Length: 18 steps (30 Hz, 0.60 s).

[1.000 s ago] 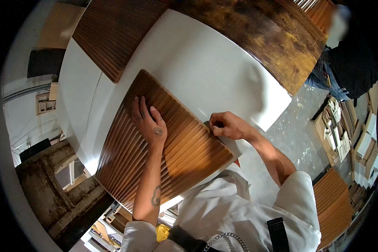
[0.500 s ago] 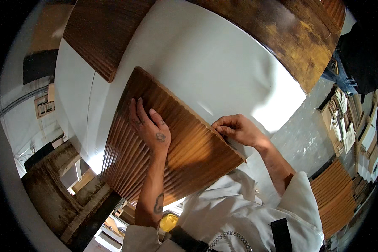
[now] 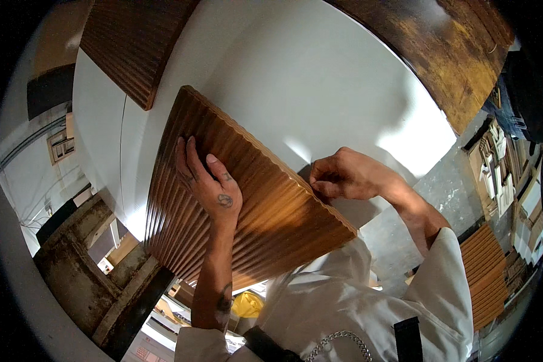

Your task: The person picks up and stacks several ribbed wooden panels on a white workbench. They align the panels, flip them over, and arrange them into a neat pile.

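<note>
A brown wooden panel with a ribbed face (image 3: pixel 268 202) lies at an angle before me, its near corner reaching my white shirt. My left hand (image 3: pixel 214 187) rests flat on the ribs with fingers stretched out. At the panel's wavy right edge is my right hand (image 3: pixel 350 175), its fingers curled and pinched together. Whatever those fingers may hold is hidden against the edge. Under the panel spreads a smooth white work surface (image 3: pixel 308 78).
Another ribbed panel (image 3: pixel 139 42) lies at the upper left, and a stained brown board (image 3: pixel 440 66) at the upper right. Right of me are a ribbed panel (image 3: pixel 485 277), stacked wood strips (image 3: pixel 495 175) and a person in jeans (image 3: pixel 513 117). A worn brown bench (image 3: pixel 72 295) stands lower left.
My right hand remains by the panel's edge, but its wrist is more bent and the knuckles are higher. The left hand keeps its place on the ribs. The whole view has shifted slightly.
</note>
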Available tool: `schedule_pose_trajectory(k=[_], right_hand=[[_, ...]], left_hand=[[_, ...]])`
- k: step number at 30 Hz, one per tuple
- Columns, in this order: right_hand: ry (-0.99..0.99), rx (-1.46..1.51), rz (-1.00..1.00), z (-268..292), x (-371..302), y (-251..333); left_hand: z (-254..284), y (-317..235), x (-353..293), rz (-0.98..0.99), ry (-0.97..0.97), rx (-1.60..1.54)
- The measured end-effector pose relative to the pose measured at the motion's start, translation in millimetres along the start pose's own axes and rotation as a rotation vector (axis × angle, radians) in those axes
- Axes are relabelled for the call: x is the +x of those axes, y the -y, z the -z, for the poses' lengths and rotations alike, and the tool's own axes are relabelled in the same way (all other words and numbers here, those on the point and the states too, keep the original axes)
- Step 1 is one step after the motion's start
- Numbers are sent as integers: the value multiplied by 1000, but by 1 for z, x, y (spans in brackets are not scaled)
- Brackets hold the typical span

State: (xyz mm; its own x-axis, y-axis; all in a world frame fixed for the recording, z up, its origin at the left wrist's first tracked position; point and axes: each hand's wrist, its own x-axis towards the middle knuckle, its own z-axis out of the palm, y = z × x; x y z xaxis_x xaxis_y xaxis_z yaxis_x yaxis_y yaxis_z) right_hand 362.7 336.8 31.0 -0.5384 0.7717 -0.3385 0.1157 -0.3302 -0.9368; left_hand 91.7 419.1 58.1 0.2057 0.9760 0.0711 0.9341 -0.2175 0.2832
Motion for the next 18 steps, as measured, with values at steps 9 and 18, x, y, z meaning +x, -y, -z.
schedule_pose_trajectory(k=[9, 18], right_hand=[[-267, 469, -31, -25, 3, -12], [-130, -53, 39, -4, 5, 5]], left_hand=[[-1, 4, 3, -112, -37, 11], [1, -1, 3, -41, 1, -24]])
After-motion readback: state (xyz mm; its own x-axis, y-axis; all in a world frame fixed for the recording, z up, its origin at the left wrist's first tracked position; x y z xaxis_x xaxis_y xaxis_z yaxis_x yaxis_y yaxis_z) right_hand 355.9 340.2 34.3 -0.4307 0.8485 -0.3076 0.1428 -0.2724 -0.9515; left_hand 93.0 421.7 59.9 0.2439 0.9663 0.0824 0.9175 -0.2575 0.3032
